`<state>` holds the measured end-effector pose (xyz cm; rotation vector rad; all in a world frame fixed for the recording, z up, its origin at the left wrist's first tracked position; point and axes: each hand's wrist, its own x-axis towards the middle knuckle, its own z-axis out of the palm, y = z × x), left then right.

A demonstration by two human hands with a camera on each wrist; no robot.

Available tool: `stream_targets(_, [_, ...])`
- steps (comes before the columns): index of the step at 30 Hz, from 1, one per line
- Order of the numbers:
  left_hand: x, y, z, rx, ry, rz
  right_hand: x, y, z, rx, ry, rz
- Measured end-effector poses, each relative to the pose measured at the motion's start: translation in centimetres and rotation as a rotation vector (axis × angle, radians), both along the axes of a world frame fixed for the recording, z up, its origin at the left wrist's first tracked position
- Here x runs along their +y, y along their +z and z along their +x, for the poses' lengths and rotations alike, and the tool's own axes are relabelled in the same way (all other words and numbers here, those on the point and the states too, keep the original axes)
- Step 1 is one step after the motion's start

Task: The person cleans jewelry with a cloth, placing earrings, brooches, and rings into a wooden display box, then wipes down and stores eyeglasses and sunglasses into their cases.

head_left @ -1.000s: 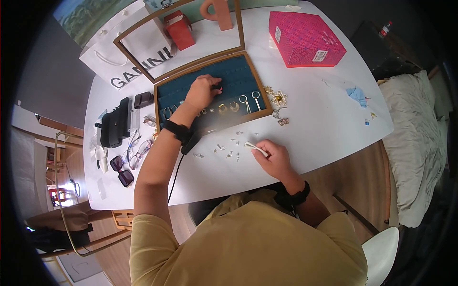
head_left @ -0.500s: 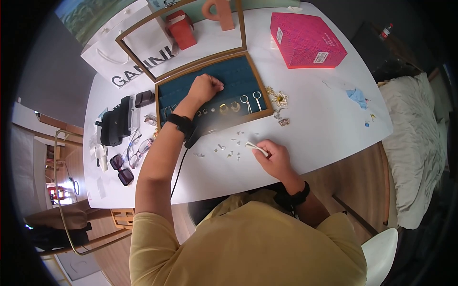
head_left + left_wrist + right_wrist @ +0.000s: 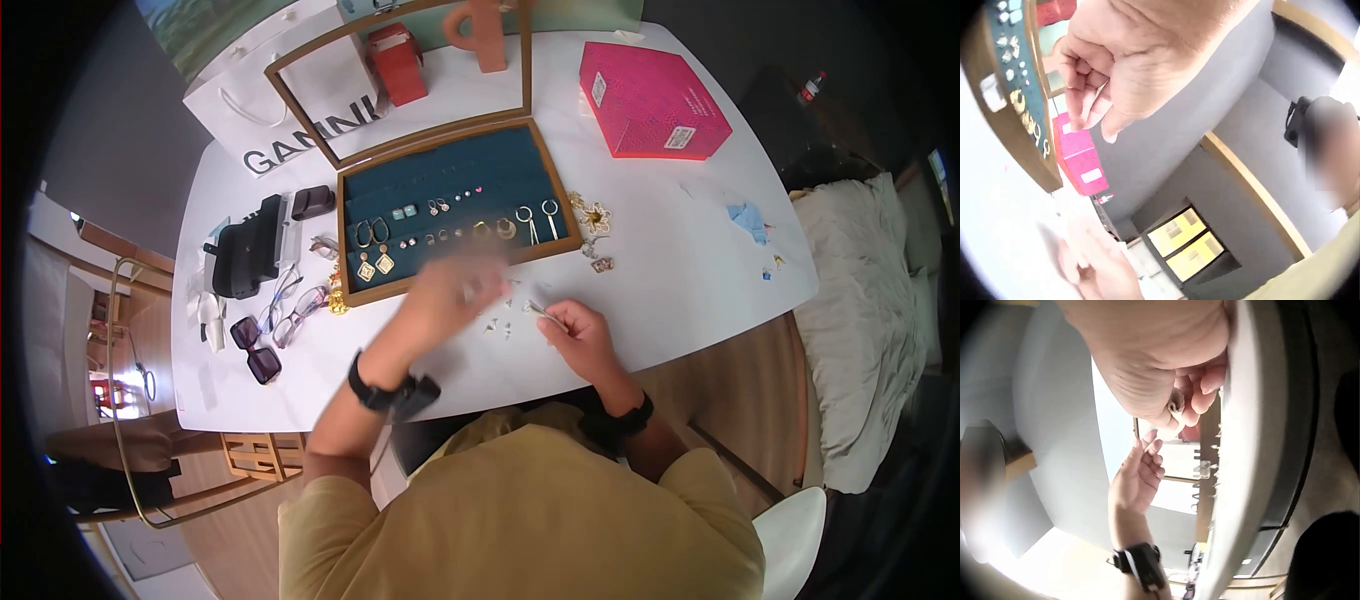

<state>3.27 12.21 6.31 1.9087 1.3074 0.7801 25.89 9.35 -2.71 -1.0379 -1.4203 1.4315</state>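
My left hand (image 3: 455, 290), blurred by motion, is over the table just in front of a wooden jewellery case (image 3: 553, 170). Its fingers are loosely bent with a gap to the thumb, and nothing shows between them in the left wrist view. My right hand (image 3: 585, 342) pinches a small off-white cloth pouch (image 3: 1175, 407) between thumb and fingers, close above the table. Rows of earrings sit in the case's teal lining, among them square drop earrings (image 3: 383, 262) and a pink stud (image 3: 479, 189). Small loose pieces (image 3: 507, 330) lie between the hands, partly hidden by the left one.
The case's glazed lid (image 3: 527, 60) stands raised. Left of it lie sunglasses (image 3: 264, 364), glasses (image 3: 285, 330) and a black case (image 3: 248, 255). A pink box (image 3: 650, 100) stands back right. Gold flower jewellery (image 3: 596, 217) lies beside the case; a paper bag (image 3: 240, 120) stands behind.
My left hand has come out of the case, back and down toward the right hand. A pink stud and small earrings now show where it was. The right hand still holds the pouch.
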Motion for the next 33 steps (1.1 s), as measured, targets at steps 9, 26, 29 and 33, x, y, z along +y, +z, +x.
stream_targets(9, [-9.6,-6.9,-0.2,-0.777,0.206,-0.330,-1.0,1.3,-4.5,0.010,0.451,-0.148])
stream_targets(26, [-11.3,-10.6,-4.0,-0.490,0.451,0.006,7.1,3.2,-5.1,-0.926,0.257,0.496])
stream_targets(29, [-11.3,-10.4,-4.0,-0.477,0.440,0.013,7.1,2.4,-5.1,-0.951,0.262,0.583])
stream_targets(33, [-11.2,-10.3,-4.0,-0.430,0.440,0.059,7.3,2.1,-5.2,-1.040,0.297,0.658])
